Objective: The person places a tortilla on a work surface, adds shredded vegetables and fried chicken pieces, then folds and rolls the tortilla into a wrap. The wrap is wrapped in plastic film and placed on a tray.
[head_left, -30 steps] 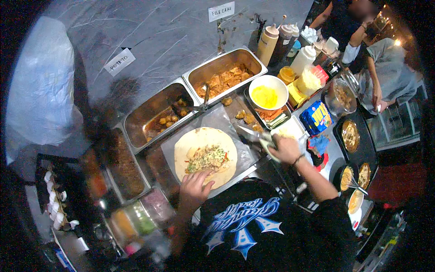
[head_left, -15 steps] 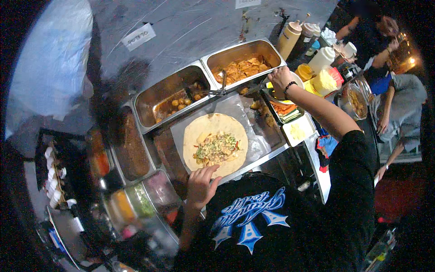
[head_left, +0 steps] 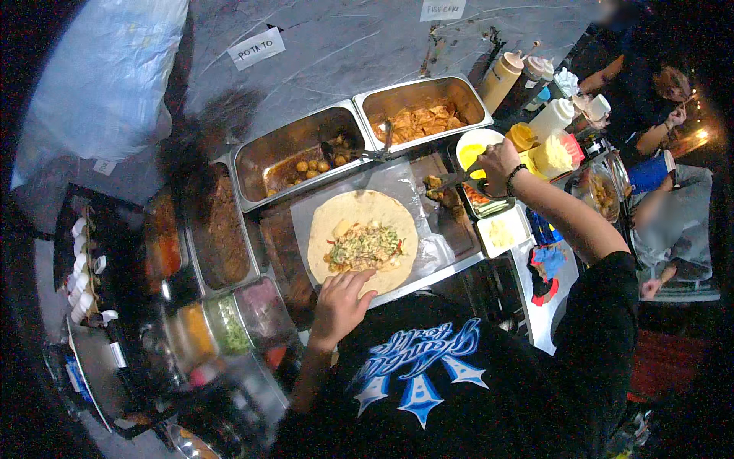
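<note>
A round flatbread (head_left: 325, 222) lies on a pale sheet of paper (head_left: 302, 210) on the board in front of me. Chopped filling with green bits (head_left: 371, 246) is heaped on its middle. My left hand (head_left: 342, 310) rests at the flatbread's near edge, fingers stretched out and holding nothing. To the right, my right hand (head_left: 501, 166) is closed around a dark metal utensil (head_left: 456, 180), whose exact kind I cannot make out. The utensil's far end points left, over browned food pieces (head_left: 447, 197) on the tray. Just beyond that hand stands a white bowl (head_left: 463, 145) with something yellow in it.
Behind the board are metal pans with potatoes (head_left: 302, 170) and sauced slices (head_left: 428, 118), a serving utensil in each. Sauce bottles (head_left: 501, 80) stand at the back right. A container of cut vegetables (head_left: 485, 200) and a white tub (head_left: 501, 229) lie nearby. Other people (head_left: 657, 214) are at far right.
My right hand has come nearer and a little right from over the white bowl, uncovering it, and now shows a dark utensil. My left hand stays by the flatbread. The whole view has shifted slightly.
</note>
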Demonstrator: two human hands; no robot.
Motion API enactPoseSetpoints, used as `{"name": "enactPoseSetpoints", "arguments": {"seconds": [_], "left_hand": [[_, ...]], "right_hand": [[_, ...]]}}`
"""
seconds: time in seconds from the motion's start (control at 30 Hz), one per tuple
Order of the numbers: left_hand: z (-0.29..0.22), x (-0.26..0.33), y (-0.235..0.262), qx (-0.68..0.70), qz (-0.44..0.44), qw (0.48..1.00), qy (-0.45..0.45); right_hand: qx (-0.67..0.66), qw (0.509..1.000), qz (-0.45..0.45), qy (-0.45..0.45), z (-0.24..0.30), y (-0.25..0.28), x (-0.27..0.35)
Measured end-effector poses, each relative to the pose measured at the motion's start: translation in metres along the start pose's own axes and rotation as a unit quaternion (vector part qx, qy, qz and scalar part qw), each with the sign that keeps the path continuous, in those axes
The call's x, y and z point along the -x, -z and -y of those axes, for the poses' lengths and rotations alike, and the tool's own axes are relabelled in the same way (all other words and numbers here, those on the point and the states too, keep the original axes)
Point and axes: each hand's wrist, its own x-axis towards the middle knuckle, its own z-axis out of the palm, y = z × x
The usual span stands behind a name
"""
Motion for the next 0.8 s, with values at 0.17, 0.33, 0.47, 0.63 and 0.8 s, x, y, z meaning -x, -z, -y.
{"name": "enactPoseSetpoints", "arguments": {"seconds": [0.17, 0.33, 0.47, 0.63, 0.8], "left_hand": [[-0.010, -0.011, 0.007, 0.009, 0.006, 1.000, -0.025], [0.008, 0.017, 0.001, 0.086, -0.007, 0.993, 0.077], [0.017, 0.036, -0.004, 0.057, -0.036, 0.992, 0.110], [0.029, -0.004, 0.016, 0.020, -0.056, 0.996, 0.074], [0.028, -0.017, 0.056, 0.042, -0.112, 0.993, 0.011]], "right_hand": [[-0.036, 0.996, 0.079, -0.022, -0.020, -0.009, 0.000], [-0.324, 0.938, 0.123, 0.028, -0.066, 0.001, 0.045], [-0.131, 0.985, -0.106, 0.035, -0.085, -0.041, 0.045], [-0.005, 0.899, -0.433, 0.064, -0.141, 0.138, 0.060], [-0.110, 0.781, -0.614, -0.013, -0.184, 0.317, 0.070]]}}
